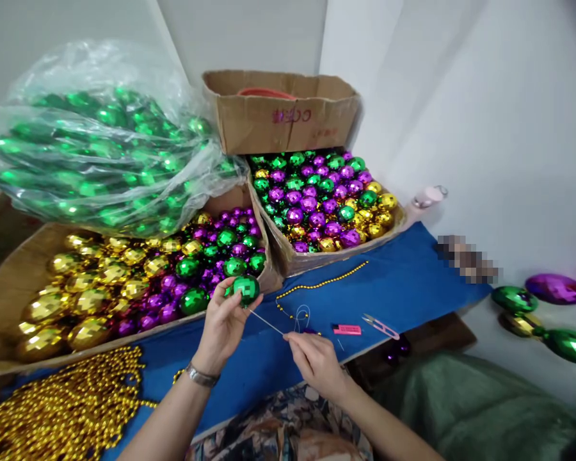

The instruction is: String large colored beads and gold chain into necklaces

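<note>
My left hand [223,323], with a watch on its wrist, is closed round a shiny green faceted ball [246,290] above the blue table. From the ball's underside a thin, straight, pale strand [267,320] runs down to the right; I cannot tell whether it is a needle or taut thread. My right hand [317,362] pinches the lower end of this strand. On the table just beyond my right hand lies a loop of thin clear thread [301,314], beside a string of small gold beads [324,282].
Two boxes of gold, green and purple balls [96,298] [312,202] stand along the back. A clear bag of green balls [105,160] rests above the left one. Gold bead strings [72,403] are heaped front left. A pink lighter [347,330] and thread snips [381,326] lie right.
</note>
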